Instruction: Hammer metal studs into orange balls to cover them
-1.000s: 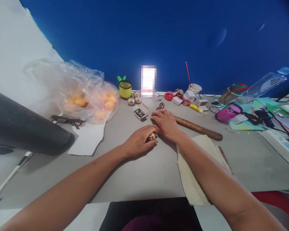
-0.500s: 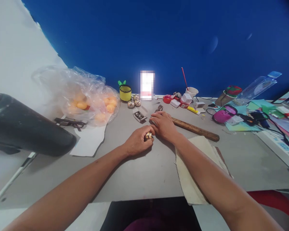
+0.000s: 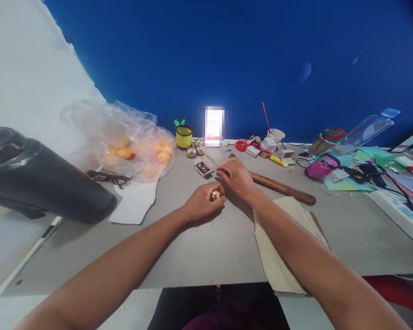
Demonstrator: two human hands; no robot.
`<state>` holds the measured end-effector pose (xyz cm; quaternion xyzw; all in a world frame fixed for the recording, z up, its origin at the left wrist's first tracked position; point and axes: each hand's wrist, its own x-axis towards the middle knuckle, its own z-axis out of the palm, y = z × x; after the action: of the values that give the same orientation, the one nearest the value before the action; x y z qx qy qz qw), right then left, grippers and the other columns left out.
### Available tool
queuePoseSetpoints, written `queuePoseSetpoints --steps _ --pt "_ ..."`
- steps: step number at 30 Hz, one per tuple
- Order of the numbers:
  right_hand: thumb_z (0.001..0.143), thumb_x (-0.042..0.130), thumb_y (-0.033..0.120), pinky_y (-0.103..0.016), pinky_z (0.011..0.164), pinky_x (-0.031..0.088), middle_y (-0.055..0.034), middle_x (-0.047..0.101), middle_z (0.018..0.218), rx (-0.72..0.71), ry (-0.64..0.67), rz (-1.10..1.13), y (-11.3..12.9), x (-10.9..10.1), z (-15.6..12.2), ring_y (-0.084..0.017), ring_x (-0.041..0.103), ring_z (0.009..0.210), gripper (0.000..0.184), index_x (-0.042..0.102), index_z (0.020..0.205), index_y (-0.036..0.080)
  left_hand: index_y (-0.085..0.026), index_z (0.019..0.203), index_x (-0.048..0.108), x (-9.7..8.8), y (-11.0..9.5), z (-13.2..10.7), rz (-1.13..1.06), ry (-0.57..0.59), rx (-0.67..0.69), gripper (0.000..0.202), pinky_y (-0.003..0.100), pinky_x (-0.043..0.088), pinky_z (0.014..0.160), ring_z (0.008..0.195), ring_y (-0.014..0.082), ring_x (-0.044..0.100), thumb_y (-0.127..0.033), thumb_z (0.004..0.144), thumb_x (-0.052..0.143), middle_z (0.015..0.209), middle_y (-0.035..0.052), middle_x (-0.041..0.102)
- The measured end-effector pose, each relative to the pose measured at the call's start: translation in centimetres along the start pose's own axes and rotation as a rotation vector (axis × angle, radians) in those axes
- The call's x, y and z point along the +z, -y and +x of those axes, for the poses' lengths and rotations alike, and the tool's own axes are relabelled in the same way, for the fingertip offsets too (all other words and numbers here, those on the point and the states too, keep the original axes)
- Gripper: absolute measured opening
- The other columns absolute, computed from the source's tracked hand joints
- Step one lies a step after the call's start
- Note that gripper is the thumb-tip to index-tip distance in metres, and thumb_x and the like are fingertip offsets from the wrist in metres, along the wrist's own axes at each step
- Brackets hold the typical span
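Note:
My left hand (image 3: 204,201) is wrapped round a ball covered with shiny gold and silver studs (image 3: 215,195), resting low over the table. Just beyond it, my right hand (image 3: 237,176) has its fingers bent and drawn together near the right end of a small open box of metal tacks (image 3: 203,169); whatever its fingertips may pinch is too small to make out. Behind the box sit several more studded balls (image 3: 192,152). A hammer with a wooden handle (image 3: 284,187) lies beyond my right wrist, its head partly hidden by that hand.
A folded cream cloth (image 3: 282,243) lies under my right forearm. Plastic bags of orange balls (image 3: 124,152), glasses (image 3: 109,177) and a dark cylinder (image 3: 55,174) stand at left. Small boxes, a paper cup (image 3: 275,134) and a power strip (image 3: 395,215) are at right.
My right hand has moved slightly away from the ball, its fingers now more bent and near the tack box. The left hand keeps its hold. The whole view has shifted slightly.

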<state>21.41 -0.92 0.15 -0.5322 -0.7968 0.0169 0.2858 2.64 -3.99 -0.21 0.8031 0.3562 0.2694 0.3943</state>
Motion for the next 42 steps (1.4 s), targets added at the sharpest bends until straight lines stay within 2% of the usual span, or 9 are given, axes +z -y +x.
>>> queuePoseSetpoints --steps 5,9,14,19,26,32,42 --pt "0.103 0.053 0.025 -0.037 0.098 0.045 -0.0097 0.077 0.107 -0.014 0.184 -0.233 2.3 -1.3 3.4 -0.028 0.055 0.113 0.028 0.080 0.102 0.021 -0.019 0.083 0.061 -0.1 0.2 0.0 -0.023 0.020 0.024 0.007 0.027 0.041 0.066 0.070 0.0141 0.056 -0.026 0.082 0.062 0.078 -0.0021 0.064" --pt "0.099 0.057 0.026 -0.038 0.097 0.046 -0.0134 0.073 0.122 -0.083 0.346 -0.466 4.5 -1.4 6.7 -0.031 0.052 0.122 0.025 0.082 0.103 0.021 -0.019 0.086 0.062 -0.1 0.3 -0.1 -0.018 0.023 0.012 0.009 0.027 0.042 0.066 0.072 0.0151 0.057 -0.028 0.082 0.063 0.080 -0.0011 0.065" --pt "0.095 0.056 0.017 -0.038 0.094 0.047 -0.0170 0.074 0.120 -0.036 0.470 -0.617 6.6 -1.3 8.5 -0.031 0.058 0.119 0.028 0.080 0.109 0.016 -0.019 0.087 0.064 -0.2 0.4 -0.1 -0.013 0.021 0.029 0.011 0.029 0.044 0.070 0.074 0.0165 0.059 -0.028 0.082 0.063 0.082 0.0001 0.067" --pt "0.094 0.054 0.012 -0.043 0.099 0.044 -0.0169 0.074 0.122 -0.070 0.462 -0.651 7.2 -0.9 8.8 -0.031 0.059 0.122 0.030 0.080 0.106 0.017 -0.019 0.087 0.063 -0.2 0.1 -0.2 -0.031 0.025 0.001 0.010 0.029 0.044 0.069 0.074 0.0169 0.059 -0.027 0.081 0.061 0.082 0.0005 0.067" --pt "0.094 0.055 0.012 -0.040 0.098 0.047 -0.0165 0.075 0.122 -0.072 0.485 -0.631 7.2 -0.7 8.7 -0.029 0.062 0.122 0.030 0.080 0.109 0.017 -0.019 0.087 0.063 -0.1 0.4 -0.1 -0.020 0.029 0.011 0.011 0.029 0.044 0.070 0.074 0.0169 0.059 -0.027 0.081 0.062 0.082 0.0004 0.066" --pt "0.094 0.056 0.013 -0.039 0.096 0.049 -0.0162 0.076 0.119 -0.024 0.523 -0.607 7.3 -0.8 8.5 -0.030 0.063 0.123 0.028 0.080 0.109 0.016 -0.019 0.089 0.062 -0.1 0.5 0.0 -0.020 0.032 -0.002 0.012 0.029 0.044 0.069 0.074 0.0168 0.059 -0.028 0.081 0.061 0.082 0.0001 0.066" --pt "0.093 0.057 0.013 -0.040 0.095 0.052 -0.0171 0.077 0.116 0.026 0.514 -0.590 7.4 -0.6 8.7 -0.031 0.067 0.118 0.029 0.078 0.112 0.016 -0.019 0.087 0.061 -0.2 0.1 -0.1 -0.044 0.046 -0.027 0.012 0.028 0.042 0.066 0.070 0.0157 0.056 -0.029 0.080 0.061 0.079 -0.0004 0.064"
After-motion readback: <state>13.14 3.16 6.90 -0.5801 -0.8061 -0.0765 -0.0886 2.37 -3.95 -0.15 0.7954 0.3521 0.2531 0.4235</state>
